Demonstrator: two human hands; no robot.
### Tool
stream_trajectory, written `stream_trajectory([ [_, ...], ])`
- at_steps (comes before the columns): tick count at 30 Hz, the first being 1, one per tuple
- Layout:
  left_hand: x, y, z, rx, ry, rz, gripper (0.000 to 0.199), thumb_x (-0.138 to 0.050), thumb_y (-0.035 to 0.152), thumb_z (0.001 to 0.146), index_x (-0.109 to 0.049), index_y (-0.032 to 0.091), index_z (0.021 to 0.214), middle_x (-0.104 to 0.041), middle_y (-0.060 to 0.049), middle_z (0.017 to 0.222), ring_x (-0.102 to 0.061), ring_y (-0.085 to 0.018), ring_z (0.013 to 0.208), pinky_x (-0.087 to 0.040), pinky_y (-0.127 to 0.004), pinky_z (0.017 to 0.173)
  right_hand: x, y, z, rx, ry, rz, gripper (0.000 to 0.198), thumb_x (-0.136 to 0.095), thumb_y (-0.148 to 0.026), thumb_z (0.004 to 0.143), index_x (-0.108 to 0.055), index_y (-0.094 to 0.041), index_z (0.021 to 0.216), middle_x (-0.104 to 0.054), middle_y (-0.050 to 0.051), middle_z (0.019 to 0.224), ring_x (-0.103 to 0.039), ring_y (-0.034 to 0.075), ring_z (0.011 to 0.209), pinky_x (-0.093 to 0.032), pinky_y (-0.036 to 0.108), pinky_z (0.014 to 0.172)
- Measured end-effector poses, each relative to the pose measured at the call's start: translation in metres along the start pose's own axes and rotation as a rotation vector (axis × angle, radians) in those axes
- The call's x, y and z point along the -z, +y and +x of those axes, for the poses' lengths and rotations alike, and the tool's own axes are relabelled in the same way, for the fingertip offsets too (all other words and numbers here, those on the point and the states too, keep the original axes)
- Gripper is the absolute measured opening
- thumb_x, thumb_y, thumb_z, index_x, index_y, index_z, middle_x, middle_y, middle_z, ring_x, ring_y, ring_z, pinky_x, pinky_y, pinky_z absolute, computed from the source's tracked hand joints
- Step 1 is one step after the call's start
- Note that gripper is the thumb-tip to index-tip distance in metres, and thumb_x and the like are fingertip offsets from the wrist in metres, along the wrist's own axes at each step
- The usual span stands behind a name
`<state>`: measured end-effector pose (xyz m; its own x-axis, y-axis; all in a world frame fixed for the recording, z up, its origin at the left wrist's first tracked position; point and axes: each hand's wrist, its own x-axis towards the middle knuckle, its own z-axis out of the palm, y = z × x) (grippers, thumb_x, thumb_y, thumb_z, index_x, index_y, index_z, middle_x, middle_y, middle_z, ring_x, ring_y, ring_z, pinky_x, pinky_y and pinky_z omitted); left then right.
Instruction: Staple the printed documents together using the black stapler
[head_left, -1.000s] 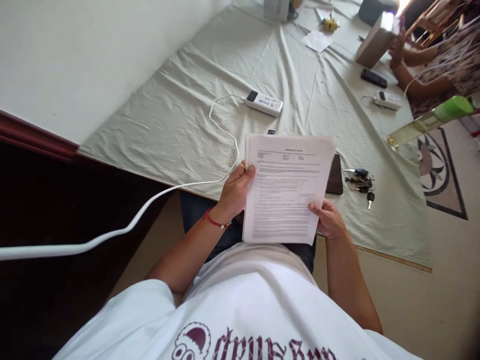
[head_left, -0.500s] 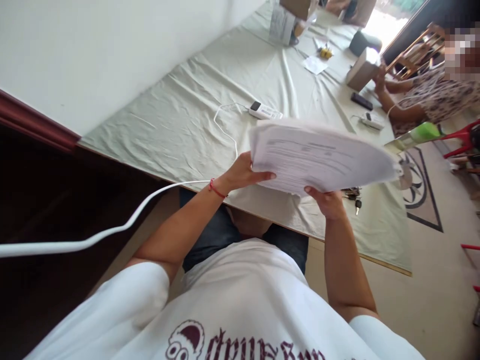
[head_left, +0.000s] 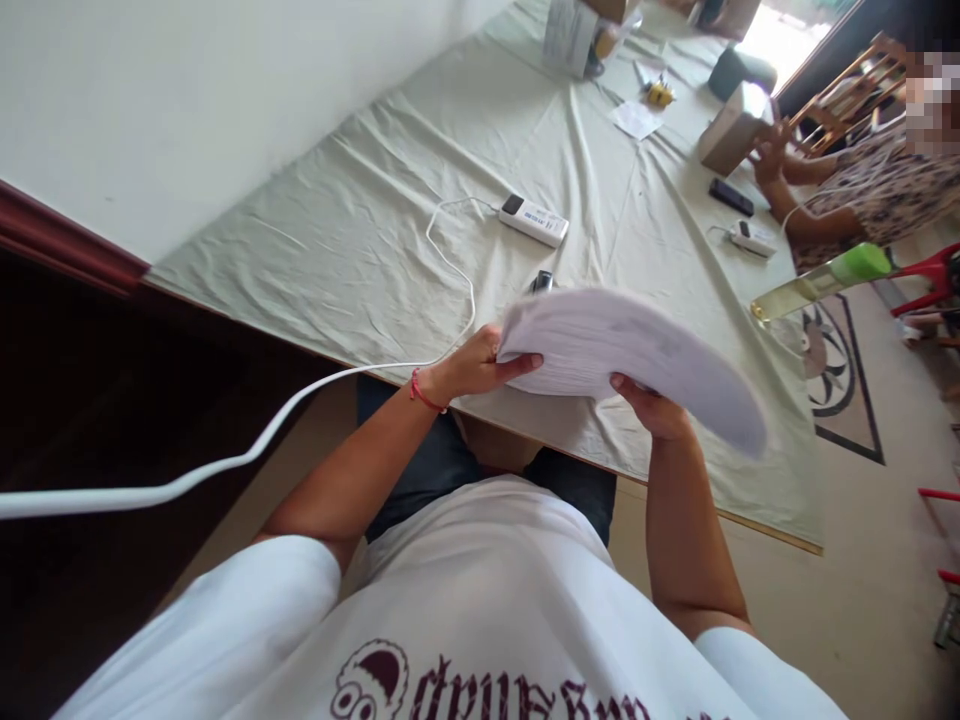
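Both my hands grip a stack of printed papers [head_left: 630, 350] above the front part of the cloth-covered table [head_left: 360, 240]. My left hand [head_left: 495, 362] is closed on the left edge, its thumb lying on top of the sheets. At the lower edge, my right hand [head_left: 654, 405] is closed too, thumb on top and fingers hidden underneath. The stack is bent, its far right end drooping and blurred by motion. Just behind it, a small dark object [head_left: 541, 282] is partly covered by the papers. Further back lies a white power bank [head_left: 534, 219] with a cable.
A bottle with a green cap [head_left: 825, 280] stands at the right table edge. Across the table a person [head_left: 862, 190] touches a box [head_left: 737, 128]. Nearby lie a dark phone [head_left: 731, 197] and another white device [head_left: 752, 238]. A white cable [head_left: 300, 395] crosses at left.
The paper stack has dipped and bent, its right end dropping toward me. The small dark object behind it has come into view. Both hands keep their hold.
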<state>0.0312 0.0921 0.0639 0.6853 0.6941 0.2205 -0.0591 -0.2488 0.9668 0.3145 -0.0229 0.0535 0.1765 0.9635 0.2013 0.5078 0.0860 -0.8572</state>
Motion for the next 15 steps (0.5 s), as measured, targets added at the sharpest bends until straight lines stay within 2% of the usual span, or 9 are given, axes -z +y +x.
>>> stream_trajectory([
  [3,-0.007,0.0,-0.012,0.086,0.037,-0.131,0.046,-0.08,0.053,0.079,-0.078,0.02,0.111,-0.078,-0.008,0.113,-0.068,-0.035,0.118,-0.057,-0.048,0.103,0.0,0.004,-0.005,0.027,0.021,0.067,0.046,-0.078,-0.057,0.08,-0.074,-0.027,0.115,-0.075,0.007,0.121,-0.068,0.03,0.119,-0.05,0.055,0.114],
  [7,-0.023,-0.002,-0.026,0.157,0.039,-0.342,0.051,-0.08,0.055,0.08,-0.077,0.02,0.116,-0.077,-0.011,0.12,-0.068,-0.035,0.122,-0.053,-0.051,0.11,0.004,0.001,-0.017,-0.024,-0.012,0.153,0.044,-0.078,-0.054,0.083,-0.074,-0.029,0.119,-0.074,0.006,0.124,-0.064,0.03,0.128,-0.047,0.055,0.118],
  [10,-0.036,-0.008,-0.033,0.21,0.116,-0.442,0.052,-0.077,0.057,0.083,-0.076,0.019,0.119,-0.075,-0.013,0.125,-0.066,-0.034,0.126,-0.051,-0.051,0.113,0.005,-0.003,-0.031,-0.095,-0.063,0.2,0.045,-0.075,-0.055,0.086,-0.073,-0.028,0.122,-0.075,0.007,0.122,-0.068,0.031,0.122,-0.056,0.054,0.109],
  [13,-0.044,-0.016,-0.036,0.255,0.27,-0.527,0.056,-0.075,0.059,0.084,-0.074,0.018,0.121,-0.076,-0.014,0.123,-0.068,-0.035,0.122,-0.055,-0.051,0.108,0.001,-0.002,-0.045,-0.159,-0.177,0.181,0.042,-0.075,-0.055,0.086,-0.075,-0.029,0.119,-0.076,0.007,0.118,-0.073,0.032,0.11,-0.063,0.054,0.096],
  [15,-0.048,-0.022,-0.035,0.27,0.321,-0.569,0.055,-0.077,0.058,0.083,-0.075,0.017,0.119,-0.076,-0.014,0.121,-0.07,-0.035,0.119,-0.057,-0.051,0.105,-0.003,0.003,-0.051,-0.179,-0.242,0.164,0.04,-0.077,-0.055,0.084,-0.075,-0.032,0.117,-0.077,0.007,0.117,-0.074,0.033,0.106,-0.066,0.053,0.089],
])
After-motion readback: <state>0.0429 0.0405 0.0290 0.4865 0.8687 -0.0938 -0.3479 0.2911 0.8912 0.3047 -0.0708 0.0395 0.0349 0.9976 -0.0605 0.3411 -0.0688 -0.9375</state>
